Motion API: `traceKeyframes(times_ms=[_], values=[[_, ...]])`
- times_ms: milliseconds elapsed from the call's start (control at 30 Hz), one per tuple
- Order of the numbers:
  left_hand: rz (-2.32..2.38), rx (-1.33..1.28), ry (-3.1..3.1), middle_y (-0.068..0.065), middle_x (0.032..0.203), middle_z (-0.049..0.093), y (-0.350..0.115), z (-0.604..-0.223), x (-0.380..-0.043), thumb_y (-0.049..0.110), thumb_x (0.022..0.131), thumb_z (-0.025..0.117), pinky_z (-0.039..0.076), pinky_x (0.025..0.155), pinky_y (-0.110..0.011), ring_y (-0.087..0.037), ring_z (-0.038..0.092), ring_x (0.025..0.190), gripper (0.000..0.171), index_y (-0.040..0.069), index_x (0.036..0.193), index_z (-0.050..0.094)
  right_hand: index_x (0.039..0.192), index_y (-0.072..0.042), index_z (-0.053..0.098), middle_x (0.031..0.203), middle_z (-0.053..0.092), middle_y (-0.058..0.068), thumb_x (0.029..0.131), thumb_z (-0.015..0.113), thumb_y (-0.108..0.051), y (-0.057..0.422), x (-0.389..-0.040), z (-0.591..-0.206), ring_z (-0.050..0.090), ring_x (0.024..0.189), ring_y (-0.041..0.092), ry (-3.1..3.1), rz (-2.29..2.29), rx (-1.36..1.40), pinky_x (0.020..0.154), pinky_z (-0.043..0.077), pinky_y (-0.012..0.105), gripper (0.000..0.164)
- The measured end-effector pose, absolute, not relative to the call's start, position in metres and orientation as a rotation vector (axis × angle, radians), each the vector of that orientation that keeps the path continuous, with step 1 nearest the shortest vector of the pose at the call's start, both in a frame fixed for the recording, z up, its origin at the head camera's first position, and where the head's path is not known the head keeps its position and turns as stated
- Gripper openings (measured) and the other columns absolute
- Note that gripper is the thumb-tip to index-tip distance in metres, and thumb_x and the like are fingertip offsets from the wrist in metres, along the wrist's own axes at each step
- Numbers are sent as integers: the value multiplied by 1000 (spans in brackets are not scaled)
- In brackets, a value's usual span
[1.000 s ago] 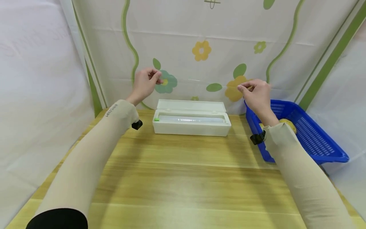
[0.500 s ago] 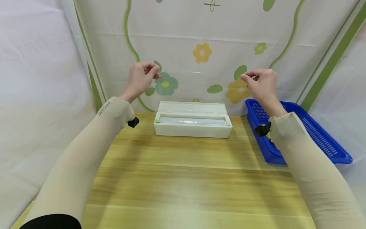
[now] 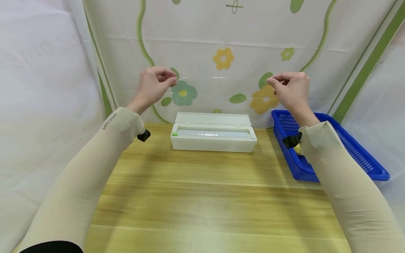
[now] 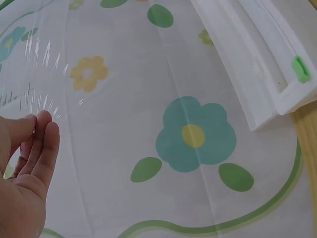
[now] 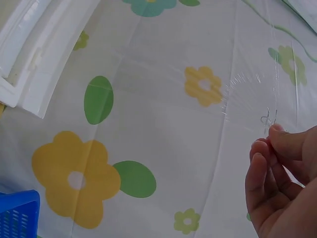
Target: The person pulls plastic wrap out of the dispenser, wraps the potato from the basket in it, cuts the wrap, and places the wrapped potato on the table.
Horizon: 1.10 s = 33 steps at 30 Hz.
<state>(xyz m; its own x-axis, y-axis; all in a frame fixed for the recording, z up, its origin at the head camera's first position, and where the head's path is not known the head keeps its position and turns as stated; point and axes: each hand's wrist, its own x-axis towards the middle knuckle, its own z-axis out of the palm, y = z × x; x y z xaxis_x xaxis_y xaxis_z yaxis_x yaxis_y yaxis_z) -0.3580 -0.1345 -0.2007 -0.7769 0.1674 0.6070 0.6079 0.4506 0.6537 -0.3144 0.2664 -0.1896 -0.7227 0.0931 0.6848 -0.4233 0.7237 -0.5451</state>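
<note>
Clear cling film [image 4: 47, 54], seen mainly by its shiny creases, is stretched between my two raised hands. My left hand [image 3: 152, 84] pinches one corner between thumb and fingertips. At the opposite corner my right hand [image 3: 292, 88] pinches the film, and creases fan out from its fingertips [image 5: 276, 130]. Below and between the hands stands a white cling film dispenser box [image 3: 213, 144] with its lid [image 3: 213, 118] tipped back. A film roll [image 3: 215, 133] lies inside, and a green slide cutter [image 3: 175, 134] sits at its left end. Whether the film still joins the roll, I cannot tell.
A blue plastic basket [image 3: 292, 163] stands at the right, partly under my right forearm. Something yellow [image 3: 297, 150] shows inside it. The wooden table [image 3: 202, 196] ends at a white flowered curtain [image 3: 196, 42] behind the box, with plain white sheets at both sides.
Both hands have risen and spread a little farther apart, still pinching the film. The box and basket have shifted only slightly in the view.
</note>
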Motion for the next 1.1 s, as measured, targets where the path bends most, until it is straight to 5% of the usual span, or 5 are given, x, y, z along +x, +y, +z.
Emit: traceKeyframes(times_ms=[333,600,767,933,1100], values=[[-1341,-654,-2155,-12,89,72,-137,-193,-352,13,92,70,55,75,-27,-22,69,78,16,-1,100,73,97,-3,79,71,67,3,89,74,-26,260,-312,-179,60,57,16,-2143,961,296,49,44,20,25],[-1336,-671,-2171,-16,92,72,-144,-190,-336,12,92,71,54,71,-25,-14,67,74,20,-3,104,73,95,1,78,77,70,4,85,79,-19,266,-299,-177,61,55,15,-2122,1232,328,56,51,18,23],[-1327,-745,-2204,-12,81,69,-148,-187,-302,10,93,70,49,58,-23,-15,60,62,18,-5,103,72,93,8,75,79,71,10,83,80,-9,272,-280,-179,62,57,21,-2128,1556,413,55,53,22,20],[-1362,-841,-2257,-12,66,64,-161,-197,-280,8,92,70,31,41,-23,-17,47,48,14,-4,99,72,97,11,72,83,72,14,84,80,-12,280,-254,-184,61,62,23,-2213,1882,410,57,54,28,27],[-1398,-968,-2373,-13,69,65,-177,-225,-280,10,91,73,35,40,-24,-20,48,49,13,2,100,74,103,12,68,88,70,16,90,74,-17,290,-233,-202,60,67,27,-2381,1897,413,62,55,33,33]])
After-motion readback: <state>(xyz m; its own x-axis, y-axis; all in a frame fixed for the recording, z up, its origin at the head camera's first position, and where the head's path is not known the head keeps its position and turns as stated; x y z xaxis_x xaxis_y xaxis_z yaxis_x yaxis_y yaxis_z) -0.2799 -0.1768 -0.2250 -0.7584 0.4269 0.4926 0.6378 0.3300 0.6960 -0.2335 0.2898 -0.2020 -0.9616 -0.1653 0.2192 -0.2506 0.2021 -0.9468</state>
